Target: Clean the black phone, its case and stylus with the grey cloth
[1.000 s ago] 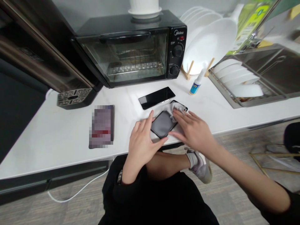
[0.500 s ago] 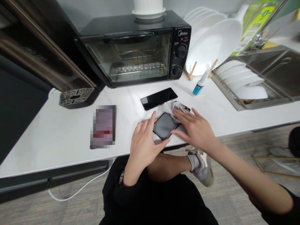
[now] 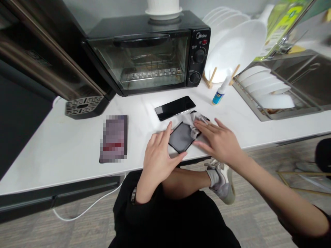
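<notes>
Between the hands, slick phone [image 3: 181, 137] on a cloth [image 3: 192, 121]: left hand [image 3: 159, 153] open at its edge, right hand [image 3: 218, 143] splayed on the cloth; grip by the edges.

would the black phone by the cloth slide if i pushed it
The black phone would probably slide easily: its glossy face looks slick on the smooth white counter. It seems stiff and, lying flat, unlikely to roll or tip. The glass may be fragile, so a hard shove seems unwise.

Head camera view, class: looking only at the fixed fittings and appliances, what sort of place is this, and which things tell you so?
This is probably a small kitchen or pantry area. A Midea toaster oven stands on the white countertop, and beside it a steel dish rack holds white plates.
</notes>
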`<state>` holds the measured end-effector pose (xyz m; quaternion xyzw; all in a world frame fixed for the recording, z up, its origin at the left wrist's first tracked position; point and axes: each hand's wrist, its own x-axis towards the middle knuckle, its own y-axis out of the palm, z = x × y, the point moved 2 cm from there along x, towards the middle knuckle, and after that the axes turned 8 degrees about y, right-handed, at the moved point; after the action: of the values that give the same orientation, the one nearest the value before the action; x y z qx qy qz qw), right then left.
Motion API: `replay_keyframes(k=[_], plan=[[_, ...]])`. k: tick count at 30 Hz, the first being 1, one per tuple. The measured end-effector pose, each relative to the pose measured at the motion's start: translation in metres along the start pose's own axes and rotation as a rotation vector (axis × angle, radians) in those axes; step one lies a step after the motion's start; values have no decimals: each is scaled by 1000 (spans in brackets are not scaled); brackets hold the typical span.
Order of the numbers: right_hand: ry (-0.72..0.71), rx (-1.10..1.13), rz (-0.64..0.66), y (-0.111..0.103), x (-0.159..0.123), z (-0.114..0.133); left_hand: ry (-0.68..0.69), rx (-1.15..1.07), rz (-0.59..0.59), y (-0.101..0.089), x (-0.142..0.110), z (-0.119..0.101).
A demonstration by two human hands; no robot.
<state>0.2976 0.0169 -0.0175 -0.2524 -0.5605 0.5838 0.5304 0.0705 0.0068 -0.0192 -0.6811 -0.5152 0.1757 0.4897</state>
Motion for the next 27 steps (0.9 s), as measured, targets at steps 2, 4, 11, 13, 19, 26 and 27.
replay_keyframes(k=[2, 4, 11, 13, 19, 26, 27], plan=[[54, -41, -47, 4, 15, -6, 1, 3, -2, 1, 0, 0], [48, -24, -67, 13, 21, 9, 6, 4, -10, 2, 0, 1], [-186, 172, 58, 16, -21, 69, -14, 7, 4, 0, 0, 1], [-163, 132, 66, 7, -23, 48, -22, 13, 5, -1, 1, 0], [67, -43, -63, 4, 17, -3, 0, 15, -8, 1, 1, 0], [-190, 239, 42, 21, -13, 66, -27, 3, 30, -1, 1, 0], [-195, 245, 63, 17, -18, 62, -31, 1, 31, -1, 1, 0]])
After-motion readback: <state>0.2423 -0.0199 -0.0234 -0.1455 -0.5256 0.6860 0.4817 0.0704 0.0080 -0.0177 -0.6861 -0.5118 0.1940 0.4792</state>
